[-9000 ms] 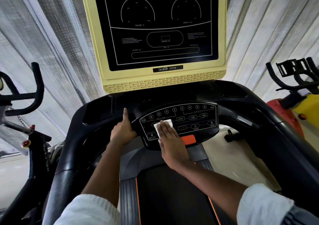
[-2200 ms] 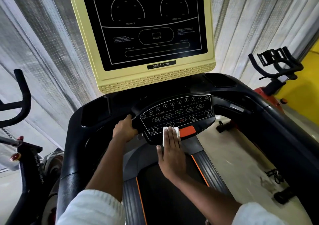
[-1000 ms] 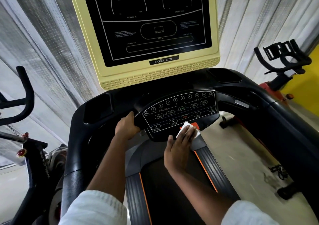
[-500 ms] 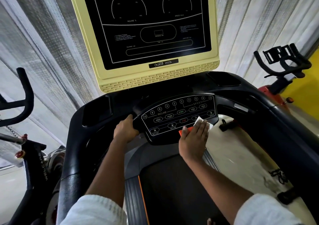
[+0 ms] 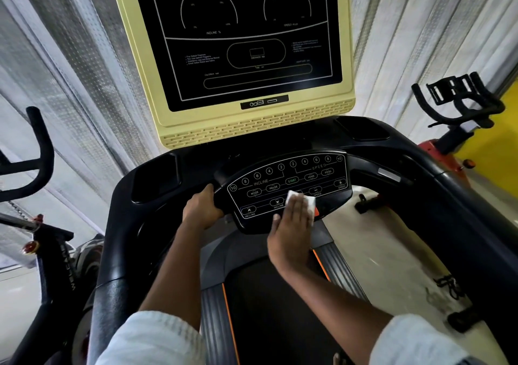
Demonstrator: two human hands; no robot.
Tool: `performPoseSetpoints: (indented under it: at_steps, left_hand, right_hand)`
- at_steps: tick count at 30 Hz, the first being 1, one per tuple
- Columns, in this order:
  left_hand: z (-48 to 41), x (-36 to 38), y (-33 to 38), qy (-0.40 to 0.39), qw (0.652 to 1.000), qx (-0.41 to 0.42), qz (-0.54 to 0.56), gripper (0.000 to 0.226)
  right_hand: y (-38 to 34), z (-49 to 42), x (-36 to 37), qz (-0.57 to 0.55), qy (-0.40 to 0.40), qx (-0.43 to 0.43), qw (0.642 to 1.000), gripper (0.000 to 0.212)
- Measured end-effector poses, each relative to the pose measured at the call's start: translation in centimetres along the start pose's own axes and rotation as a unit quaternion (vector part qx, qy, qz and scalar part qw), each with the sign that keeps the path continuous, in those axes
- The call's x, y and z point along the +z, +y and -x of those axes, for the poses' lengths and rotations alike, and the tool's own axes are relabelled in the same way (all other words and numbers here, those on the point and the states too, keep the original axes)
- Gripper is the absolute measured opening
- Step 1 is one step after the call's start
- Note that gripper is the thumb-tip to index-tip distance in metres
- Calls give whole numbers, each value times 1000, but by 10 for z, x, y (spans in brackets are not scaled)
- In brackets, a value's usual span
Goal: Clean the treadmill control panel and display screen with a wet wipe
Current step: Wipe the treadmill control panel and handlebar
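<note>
we look down from head height at a treadmill console. our right hand [image 5: 291,224] lies flat, fingers together and extended, pressing a white wet wipe [image 5: 301,198] onto the lower middle of the black control panel [image 5: 288,188], just below the green start button. only the wipe's top edge and right corner show past the fingertips; the rest is hidden under the hand. it is not pinched, only held down by the flat of the fingers.

our left hand [image 5: 200,210] is curled closed around the panel's left edge, where it meets the black handrail [image 5: 120,224], as if bracing.

above, the tall display screen [image 5: 246,37] in its yellow frame stands dark, with thin white gauge lines; nothing touches it. exercise bikes stand to either side.

we judge the wipe to be very light, limp and damp: it should cling to the smooth panel and drag along under steady finger pressure, but it may bunch or fold if pushed from one corner. keeping the fingers spread over its middle seems the surest hold. the buttons look like a flat membrane, so gentle pressure should do. for the upright screen, the wipe will likely need pinning with the palm or pinching at an edge so it does not slip down.
</note>
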State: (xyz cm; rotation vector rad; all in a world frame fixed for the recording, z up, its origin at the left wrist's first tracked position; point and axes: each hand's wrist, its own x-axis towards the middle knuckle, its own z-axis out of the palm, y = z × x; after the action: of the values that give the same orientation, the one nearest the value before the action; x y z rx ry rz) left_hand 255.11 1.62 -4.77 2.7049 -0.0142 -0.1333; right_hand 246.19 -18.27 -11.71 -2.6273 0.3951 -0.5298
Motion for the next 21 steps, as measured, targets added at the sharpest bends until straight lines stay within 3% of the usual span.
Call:
performPoseSetpoints:
  at_steps: [5, 9, 11, 15, 17, 21]
  left_hand:
    - [0, -2, 0, -5, 1000, 3, -2, 38]
    - [1, -3, 0, -7, 1000, 1, -1, 39]
    - [1, -4, 0, -11, 1000, 4, -2, 40]
    - [1, -4, -1, -21, 1000, 8, 15, 40]
    - [-1, -7, 3, -41, 999, 7, 26, 48]
    - [-2, -17, 13, -66, 996, -17, 57, 89]
  right_hand:
    - [-32, 16, 9, -49, -79, -186, 978, 65]
    - [-35, -21, 5, -18, -95, -302, 948, 64]
    - [-30, -45, -1, 1, -87, -286, 954, 63]
    - [-25, -60, -9, -19, -22, -126, 992, 66]
    - [-31, -55, -11, -3, -6, -116, 993, 60]
    - [-46, -61, -23, 9, 15, -161, 987, 44]
